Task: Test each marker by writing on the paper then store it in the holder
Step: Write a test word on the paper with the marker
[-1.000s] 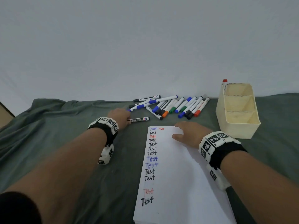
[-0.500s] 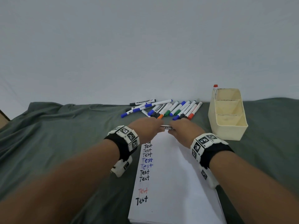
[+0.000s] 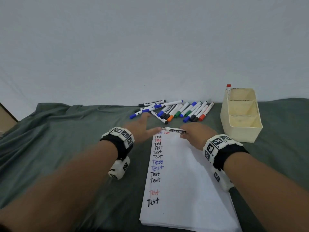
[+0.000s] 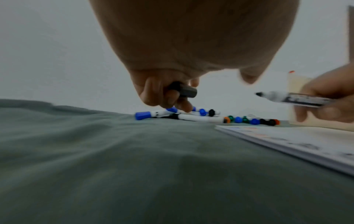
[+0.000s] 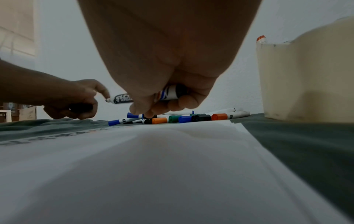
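My right hand (image 3: 194, 133) grips an uncapped black-and-white marker (image 3: 175, 130) above the top edge of the paper (image 3: 184, 173), bare tip pointing left. The same marker (image 4: 291, 99) shows its black tip in the left wrist view, and its barrel (image 5: 170, 92) sits inside the curled right fingers. My left hand (image 3: 142, 128) has come away to the left and holds the black cap (image 4: 184, 91) in its curled fingers. The paper carries a column of "Test" words. The cream holder (image 3: 240, 114) stands at the right with one red-capped marker (image 3: 228, 89) in its far compartment.
Several capped markers (image 3: 180, 111) in blue, green, black, orange and red lie in a row on the green cloth (image 3: 66, 139) beyond the paper. A pale wall rises behind the table. The cloth is wrinkled at the left.
My left hand picked a marker off the cloth and brought it to the right hand. The two hands pulled apart: the cap stays in the left, the marker in the right.
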